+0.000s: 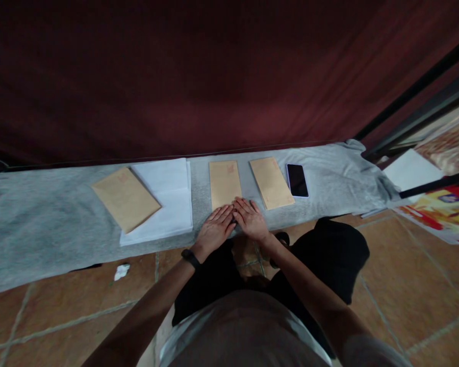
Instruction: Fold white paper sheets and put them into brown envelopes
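My left hand (215, 228) and my right hand (249, 219) lie flat side by side, fingers stretched out, pressing on the near end of a tan envelope (224, 182) on a grey cloth (53, 214). The two hands touch each other at the fingertips. A black band is on my left wrist. A second tan envelope (271, 182) lies just right of the hands. A third tan envelope (126, 198) rests at an angle on a stack of white paper (164, 193) to the left.
A black phone (297, 180) lies face up right of the envelopes. A dark red curtain hangs behind the cloth. Tiled floor is in front, with a small white scrap (121, 271). White paper (411, 171) and a colourful print (443, 211) lie at right.
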{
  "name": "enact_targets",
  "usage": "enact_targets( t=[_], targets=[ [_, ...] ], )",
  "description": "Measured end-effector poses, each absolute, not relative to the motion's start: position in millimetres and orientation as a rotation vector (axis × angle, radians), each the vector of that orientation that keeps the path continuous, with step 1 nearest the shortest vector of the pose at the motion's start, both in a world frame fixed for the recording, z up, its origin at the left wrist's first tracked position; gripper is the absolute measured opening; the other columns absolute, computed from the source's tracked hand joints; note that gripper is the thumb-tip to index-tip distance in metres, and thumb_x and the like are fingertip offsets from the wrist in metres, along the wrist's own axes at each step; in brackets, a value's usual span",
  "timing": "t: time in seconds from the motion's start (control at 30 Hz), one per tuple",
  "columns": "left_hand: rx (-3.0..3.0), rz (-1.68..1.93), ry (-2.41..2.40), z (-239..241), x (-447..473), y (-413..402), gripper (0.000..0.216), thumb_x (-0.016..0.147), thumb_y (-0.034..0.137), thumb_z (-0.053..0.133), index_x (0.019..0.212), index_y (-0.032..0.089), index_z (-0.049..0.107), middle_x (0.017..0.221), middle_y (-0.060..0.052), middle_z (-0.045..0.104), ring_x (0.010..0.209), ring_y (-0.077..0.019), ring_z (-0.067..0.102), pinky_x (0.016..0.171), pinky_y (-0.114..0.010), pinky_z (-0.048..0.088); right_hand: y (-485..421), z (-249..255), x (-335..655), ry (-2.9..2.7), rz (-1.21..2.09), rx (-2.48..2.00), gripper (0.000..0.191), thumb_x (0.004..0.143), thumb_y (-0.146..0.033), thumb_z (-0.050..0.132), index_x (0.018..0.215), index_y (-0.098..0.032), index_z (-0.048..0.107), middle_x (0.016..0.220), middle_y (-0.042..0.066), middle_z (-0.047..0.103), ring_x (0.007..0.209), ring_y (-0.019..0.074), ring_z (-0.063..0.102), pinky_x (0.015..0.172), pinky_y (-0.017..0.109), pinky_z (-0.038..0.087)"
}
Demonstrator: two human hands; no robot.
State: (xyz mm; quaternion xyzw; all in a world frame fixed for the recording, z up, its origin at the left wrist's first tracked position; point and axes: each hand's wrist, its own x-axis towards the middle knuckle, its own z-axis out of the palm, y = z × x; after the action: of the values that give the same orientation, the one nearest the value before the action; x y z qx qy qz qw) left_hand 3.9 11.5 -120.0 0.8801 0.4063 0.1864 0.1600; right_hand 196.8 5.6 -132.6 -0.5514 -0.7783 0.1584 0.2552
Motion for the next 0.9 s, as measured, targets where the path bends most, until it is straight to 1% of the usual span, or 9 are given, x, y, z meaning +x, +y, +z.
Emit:
enact_targets(
  t=[0.17, 0.27, 0.33, 0.47, 0.6, 0.9],
  targets=[
    [2.603, 0.511, 1.186, -120, 5, 9, 0.049, 0.103, 0.038, 0.046, 0.146, 0.016, 0.053, 0.154, -0.012, 0.052, 0.147, -0.0257, 0.043, 0.124, -0.047, 0.034, 18, -134, 204, -2.275, 0.384, -1.501, 0.052, 0.108, -0.04, 0.038, 0.155, -0.018, 0.043, 0.162, 0.01, 0.04, 0.152, 0.0248, 0.035, 0.128, 0.049, 0.021],
    [2.673, 0.472, 1.209, -121, 6, 9, 0.05, 0.104, 0.038, 0.043, 0.145, 0.013, 0.053, 0.153, -0.012, 0.053, 0.147, -0.0251, 0.043, 0.123, -0.046, 0.036, 26, -132, 206, -2.356, 0.334, -1.531, 0.056, 0.108, -0.041, 0.035, 0.157, -0.014, 0.039, 0.164, 0.011, 0.035, 0.153, 0.0241, 0.032, 0.128, 0.047, 0.021],
    [2.702, 0.455, 1.223, -122, 6, 9, 0.05, 0.104, 0.039, 0.043, 0.145, 0.012, 0.053, 0.152, -0.013, 0.053, 0.146, -0.0252, 0.044, 0.123, -0.045, 0.037, 30, -131, 206, -2.382, 0.304, -1.543, 0.057, 0.109, -0.042, 0.032, 0.157, -0.014, 0.037, 0.164, 0.01, 0.034, 0.153, 0.0233, 0.032, 0.128, 0.046, 0.021],
    [2.728, 0.451, 1.242, -123, 6, 8, 0.051, 0.104, 0.039, 0.043, 0.145, 0.011, 0.053, 0.151, -0.014, 0.054, 0.144, -0.0254, 0.047, 0.122, -0.045, 0.039, 39, -131, 208, -2.392, 0.279, -1.532, 0.056, 0.109, -0.041, 0.028, 0.157, -0.016, 0.039, 0.164, 0.009, 0.035, 0.153, 0.0215, 0.033, 0.127, 0.044, 0.023],
    [2.727, 0.469, 1.252, -125, 6, 7, 0.051, 0.104, 0.038, 0.043, 0.146, 0.012, 0.051, 0.152, -0.014, 0.053, 0.145, -0.0246, 0.046, 0.122, -0.045, 0.04, 51, -135, 210, -2.402, 0.28, -1.519, 0.054, 0.109, -0.039, 0.028, 0.157, -0.016, 0.04, 0.164, 0.008, 0.036, 0.153, 0.0205, 0.033, 0.127, 0.044, 0.024],
    [2.725, 0.466, 1.251, -126, 6, 6, 0.05, 0.104, 0.037, 0.044, 0.145, 0.011, 0.053, 0.153, -0.015, 0.052, 0.146, -0.0244, 0.044, 0.123, -0.044, 0.038, 68, -136, 200, -2.371, 0.214, -1.586, 0.053, 0.108, -0.035, 0.032, 0.154, -0.013, 0.043, 0.164, 0.012, 0.035, 0.152, 0.023, 0.034, 0.127, 0.044, 0.024]
  ],
)
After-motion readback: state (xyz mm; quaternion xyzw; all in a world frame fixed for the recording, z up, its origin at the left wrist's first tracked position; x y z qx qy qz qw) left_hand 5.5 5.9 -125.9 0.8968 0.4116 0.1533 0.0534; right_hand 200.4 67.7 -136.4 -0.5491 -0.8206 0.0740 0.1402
